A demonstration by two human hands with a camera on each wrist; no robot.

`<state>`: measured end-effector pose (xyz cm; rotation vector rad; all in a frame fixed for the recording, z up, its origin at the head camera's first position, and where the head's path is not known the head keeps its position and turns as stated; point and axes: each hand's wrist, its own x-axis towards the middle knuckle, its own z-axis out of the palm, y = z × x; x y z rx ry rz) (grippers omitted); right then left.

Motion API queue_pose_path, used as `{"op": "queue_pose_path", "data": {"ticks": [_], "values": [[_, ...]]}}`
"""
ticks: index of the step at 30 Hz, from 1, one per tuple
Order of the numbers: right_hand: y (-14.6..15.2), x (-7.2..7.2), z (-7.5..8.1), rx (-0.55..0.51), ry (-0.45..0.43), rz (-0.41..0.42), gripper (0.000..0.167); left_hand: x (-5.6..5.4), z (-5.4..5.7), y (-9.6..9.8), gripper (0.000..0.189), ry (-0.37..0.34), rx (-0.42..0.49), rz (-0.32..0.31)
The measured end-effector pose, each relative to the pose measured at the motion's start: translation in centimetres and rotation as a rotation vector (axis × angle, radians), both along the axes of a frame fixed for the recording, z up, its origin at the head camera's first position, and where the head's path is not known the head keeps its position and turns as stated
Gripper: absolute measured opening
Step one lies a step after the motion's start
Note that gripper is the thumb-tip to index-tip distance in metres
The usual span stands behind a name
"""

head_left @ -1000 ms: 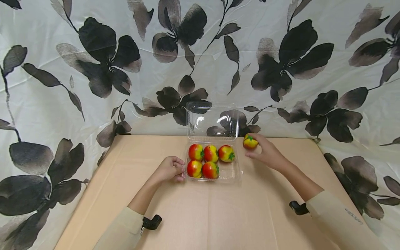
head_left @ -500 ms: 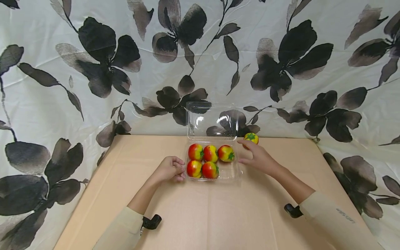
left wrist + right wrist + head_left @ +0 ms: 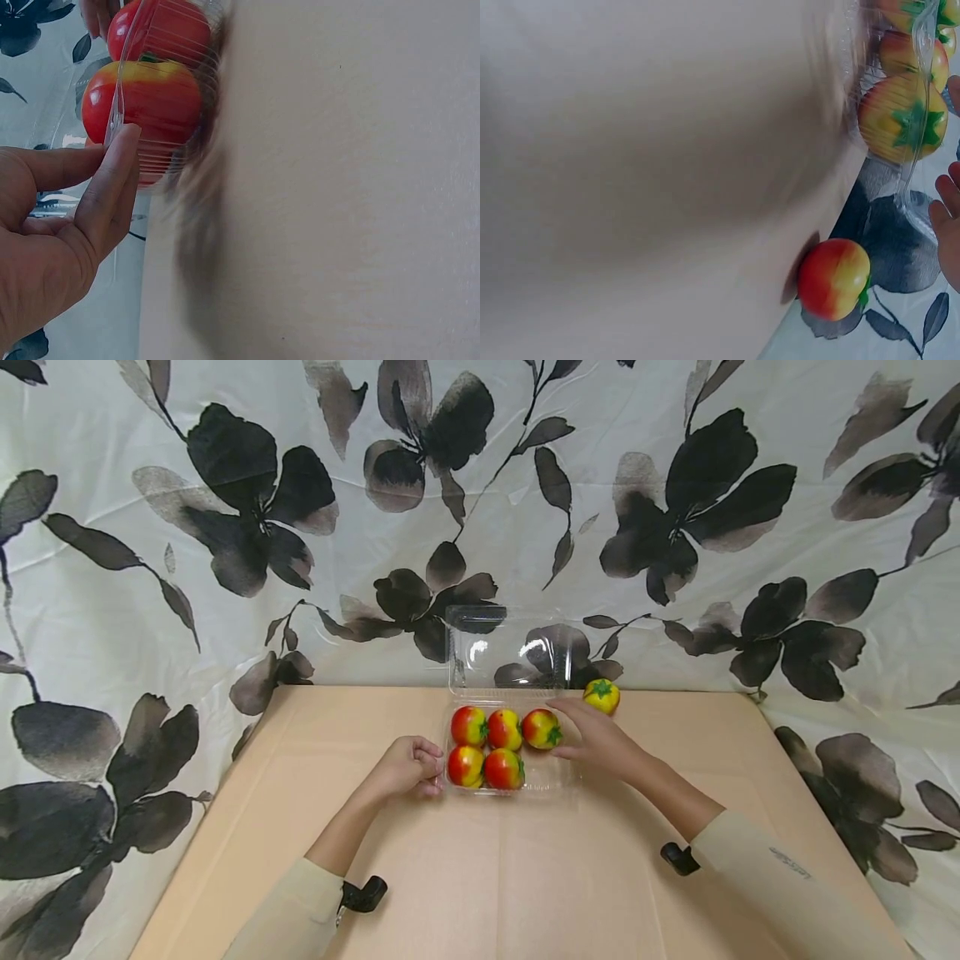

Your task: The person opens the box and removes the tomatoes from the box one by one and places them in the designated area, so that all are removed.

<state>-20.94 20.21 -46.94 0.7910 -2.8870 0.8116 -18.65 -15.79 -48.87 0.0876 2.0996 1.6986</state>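
Clear container (image 3: 551,783), lid (image 3: 510,653) raised, on the bench (image 3: 480,877); inside, five red-and-yellow fruits (image 3: 503,729), three across the back, two at front left. Pinched at the left side by the left hand (image 3: 408,766). Over the right side, just beside the back-right fruit (image 3: 541,728), right hand (image 3: 600,741) with fingers relaxed and unclosed. At the bench's back edge, right of the container, one loose fruit (image 3: 602,696). Beyond, grey-flowered cloth (image 3: 547,539).

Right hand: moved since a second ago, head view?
Yes, the right hand moved left, from the loose fruit to reaching over the right side of the clear container, which hasn't shifted.
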Motion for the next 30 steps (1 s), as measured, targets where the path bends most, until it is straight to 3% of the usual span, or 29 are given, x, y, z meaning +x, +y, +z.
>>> {"op": "queue_pose_path", "data": {"ticks": [12, 30], "values": [[-1.6, -2.2, -0.8, 0.096, -0.03, -0.018, 0.081, -0.1, 0.0, 0.0, 0.023, -0.002, -0.003, -0.003], [-2.4, -2.4, -1.8, 0.082, -0.038, -0.033, 0.077, 0.0, 0.1, 0.0, 0.023, -0.001, -0.006, -0.004]]}}
